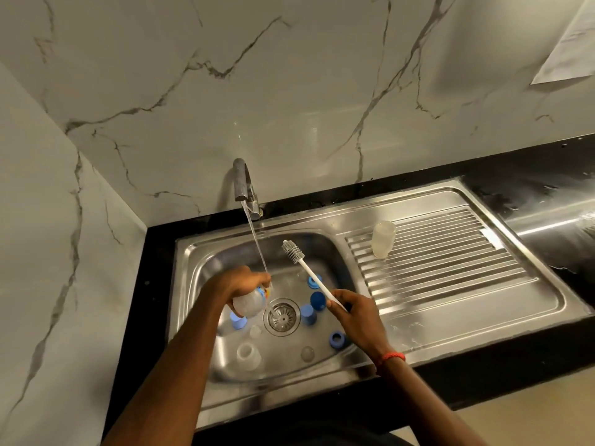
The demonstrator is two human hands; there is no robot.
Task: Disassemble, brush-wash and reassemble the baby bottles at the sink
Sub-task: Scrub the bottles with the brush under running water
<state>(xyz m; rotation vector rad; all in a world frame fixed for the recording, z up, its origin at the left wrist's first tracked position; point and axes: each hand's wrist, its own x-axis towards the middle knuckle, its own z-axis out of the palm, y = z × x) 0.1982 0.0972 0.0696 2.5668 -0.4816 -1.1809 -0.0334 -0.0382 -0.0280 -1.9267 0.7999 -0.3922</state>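
Baby bottle [248, 305], tilted over the basin, lies in the curled fingers of the left hand [240, 283], its mouth seemingly under the running water [256, 243]. Right hand [355, 312] grips the white brush [310, 275] by its handle, bristles raised. Blue caps [317, 299] lie near the drain [281, 317]; a second bottle [383, 238] stands on the drainboard [450, 268].

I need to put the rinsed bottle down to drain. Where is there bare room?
The ribbed draining board is bare to the right of and in front of the clear bottle. The basin floor is crowded: blue caps and clear parts ring the drain.
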